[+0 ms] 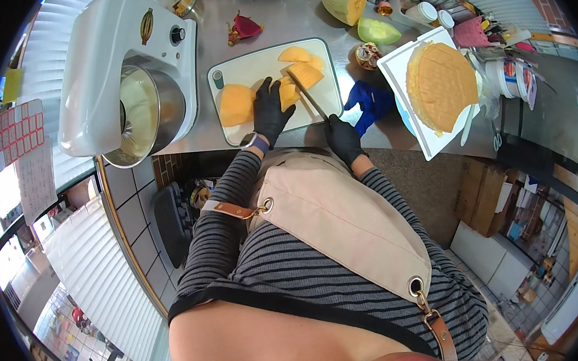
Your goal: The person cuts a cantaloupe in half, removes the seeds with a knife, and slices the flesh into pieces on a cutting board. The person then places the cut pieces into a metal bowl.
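Observation:
A white cutting board (pixel 322 110) lies on the steel worktop in front of me. My right hand (pixel 345 139), in a black glove, grips the handle of a kitchen knife (pixel 308 94). Its blade reaches across the board among cut orange melon slices (pixel 307 75). My left hand (pixel 271 110), also gloved in black, holds a smaller melon piece (pixel 289 95) between fingers and thumb, just left of the blade. To the left of that hand is a larger peeled melon chunk (pixel 236 104). More thin slices (pixel 294 54) rest at the board's far side.
At left stands a stand mixer (pixel 95 73) with a metal bowl (pixel 168 106) of pale cream. A dragon fruit piece (pixel 245 27), a cut melon (pixel 344 3) and a green melon wedge (pixel 378 31) lie beyond. Rightward are a blue cloth (pixel 370 104) and a round sponge cake (pixel 441 87).

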Available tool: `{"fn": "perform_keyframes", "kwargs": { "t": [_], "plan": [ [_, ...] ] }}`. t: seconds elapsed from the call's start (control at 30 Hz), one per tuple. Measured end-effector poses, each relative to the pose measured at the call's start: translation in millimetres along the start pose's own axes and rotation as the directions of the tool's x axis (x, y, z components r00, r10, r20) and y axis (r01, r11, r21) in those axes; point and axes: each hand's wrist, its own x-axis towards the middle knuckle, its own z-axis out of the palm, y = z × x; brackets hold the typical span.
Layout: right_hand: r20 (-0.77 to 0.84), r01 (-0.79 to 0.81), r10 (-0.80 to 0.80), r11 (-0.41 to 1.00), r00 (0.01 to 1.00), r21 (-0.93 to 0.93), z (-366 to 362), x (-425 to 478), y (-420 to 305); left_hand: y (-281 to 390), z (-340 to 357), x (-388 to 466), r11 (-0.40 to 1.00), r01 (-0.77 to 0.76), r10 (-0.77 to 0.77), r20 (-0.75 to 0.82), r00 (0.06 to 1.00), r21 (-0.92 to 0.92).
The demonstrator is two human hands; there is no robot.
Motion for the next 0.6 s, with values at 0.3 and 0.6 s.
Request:
{"fn": "perform_keyframes", "kwargs": {
  "t": [0.3, 0.6],
  "plan": [
    [0.053, -0.041, 0.036, 0.995, 0.998, 0.095, -0.3, 0.0, -2.0, 6.7, -23.1, -5.4, 0.991, 0.068, -0.069, -0.005, 0.998, -0.112],
    [-0.085, 0.065, -0.050, 0.980, 0.995, 0.189, 1.8, 17.5, -0.2, 12.6, -25.7, -13.7, 0.987, -0.012, -0.033, 0.271, 0.962, 0.163]
  ]
}}
